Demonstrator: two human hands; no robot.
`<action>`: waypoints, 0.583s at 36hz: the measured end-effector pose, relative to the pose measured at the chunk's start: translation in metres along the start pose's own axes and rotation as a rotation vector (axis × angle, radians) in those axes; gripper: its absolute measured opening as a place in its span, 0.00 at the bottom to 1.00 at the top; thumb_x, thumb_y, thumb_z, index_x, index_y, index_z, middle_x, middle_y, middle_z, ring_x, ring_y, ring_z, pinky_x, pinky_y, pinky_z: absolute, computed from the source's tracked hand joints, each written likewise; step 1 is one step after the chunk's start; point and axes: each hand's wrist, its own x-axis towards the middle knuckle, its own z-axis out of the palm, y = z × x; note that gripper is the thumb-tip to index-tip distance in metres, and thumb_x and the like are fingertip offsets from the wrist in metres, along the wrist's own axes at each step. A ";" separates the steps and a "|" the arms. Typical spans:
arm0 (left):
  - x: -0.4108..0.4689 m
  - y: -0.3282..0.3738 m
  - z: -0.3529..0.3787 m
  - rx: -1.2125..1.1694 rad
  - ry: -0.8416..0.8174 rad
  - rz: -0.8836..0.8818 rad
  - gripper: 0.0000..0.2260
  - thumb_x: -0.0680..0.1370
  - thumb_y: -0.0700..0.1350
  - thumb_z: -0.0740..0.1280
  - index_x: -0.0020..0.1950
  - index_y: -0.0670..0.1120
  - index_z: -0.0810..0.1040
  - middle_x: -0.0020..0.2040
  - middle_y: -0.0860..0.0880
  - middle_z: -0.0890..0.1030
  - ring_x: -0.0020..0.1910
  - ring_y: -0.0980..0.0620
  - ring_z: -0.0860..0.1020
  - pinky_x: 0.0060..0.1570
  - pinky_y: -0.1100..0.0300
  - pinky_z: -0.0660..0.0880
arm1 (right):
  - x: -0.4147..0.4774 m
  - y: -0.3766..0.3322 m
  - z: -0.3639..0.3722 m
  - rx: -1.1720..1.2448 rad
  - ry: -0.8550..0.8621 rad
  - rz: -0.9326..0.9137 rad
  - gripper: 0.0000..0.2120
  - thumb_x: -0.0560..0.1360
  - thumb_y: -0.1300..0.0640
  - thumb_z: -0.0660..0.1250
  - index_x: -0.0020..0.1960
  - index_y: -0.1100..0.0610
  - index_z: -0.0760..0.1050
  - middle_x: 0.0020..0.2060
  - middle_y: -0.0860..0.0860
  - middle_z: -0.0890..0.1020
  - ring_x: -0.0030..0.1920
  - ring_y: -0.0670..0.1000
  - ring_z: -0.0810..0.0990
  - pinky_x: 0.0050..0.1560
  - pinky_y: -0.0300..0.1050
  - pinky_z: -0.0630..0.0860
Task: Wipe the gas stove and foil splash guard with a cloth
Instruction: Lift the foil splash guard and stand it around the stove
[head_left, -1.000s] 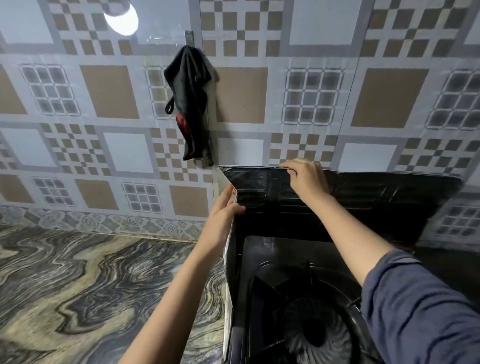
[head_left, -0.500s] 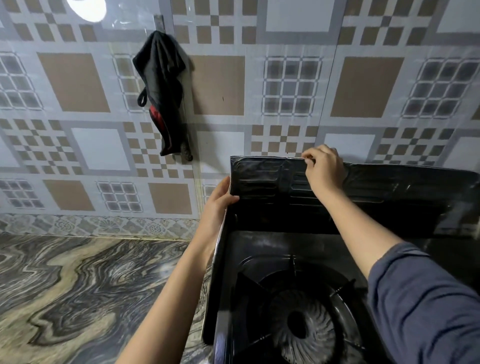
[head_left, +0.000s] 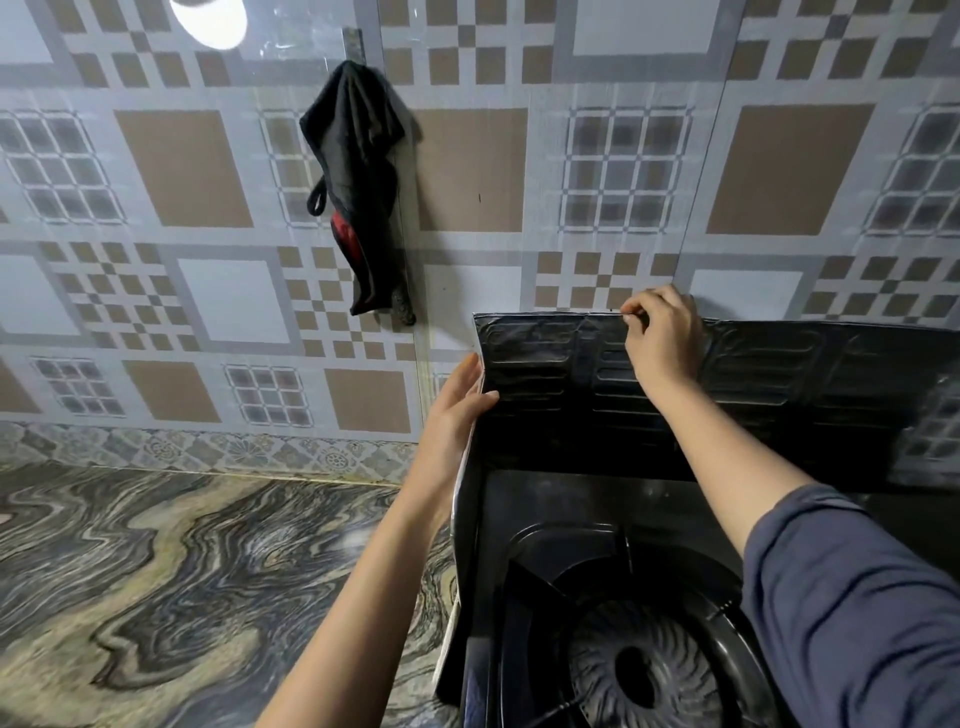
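The dark foil splash guard (head_left: 769, 384) stands behind and to the left of the black gas stove (head_left: 550, 525), whose round burner (head_left: 639, 670) sits at the bottom. My left hand (head_left: 457, 410) holds the guard's left corner fold, thumb on the inside face and fingers behind it. My right hand (head_left: 660, 338) pinches the guard's top edge near the middle. A black cloth with a red patch (head_left: 358, 187) hangs from a wall hook, up and left of the guard. Neither hand touches the cloth.
The patterned tiled wall (head_left: 789, 171) rises directly behind the guard. A marbled countertop (head_left: 156, 582) stretches out to the left of the stove. A lamp's reflection (head_left: 208, 15) glares at the top left.
My right hand has slid rightward along the guard's top edge. The left hand keeps its hold on the left corner. The view has shifted a little.
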 end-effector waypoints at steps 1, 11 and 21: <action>0.000 0.000 0.000 0.000 -0.001 0.003 0.25 0.78 0.35 0.58 0.74 0.46 0.60 0.75 0.50 0.63 0.74 0.54 0.61 0.71 0.59 0.58 | 0.000 0.000 -0.001 0.002 -0.003 -0.004 0.05 0.72 0.66 0.67 0.44 0.60 0.80 0.48 0.55 0.80 0.53 0.59 0.73 0.45 0.44 0.66; -0.010 0.005 0.008 0.024 0.012 0.014 0.23 0.79 0.39 0.60 0.74 0.44 0.63 0.73 0.49 0.66 0.73 0.53 0.64 0.68 0.63 0.61 | -0.006 -0.004 -0.022 0.022 -0.101 0.031 0.09 0.74 0.66 0.65 0.53 0.62 0.79 0.53 0.57 0.78 0.56 0.59 0.72 0.50 0.46 0.69; -0.027 0.023 0.007 0.227 0.053 0.025 0.23 0.80 0.44 0.59 0.74 0.43 0.59 0.74 0.47 0.63 0.73 0.50 0.63 0.67 0.62 0.60 | -0.037 -0.030 -0.076 0.001 -0.301 0.127 0.20 0.77 0.56 0.62 0.69 0.56 0.68 0.66 0.56 0.73 0.68 0.58 0.66 0.66 0.55 0.65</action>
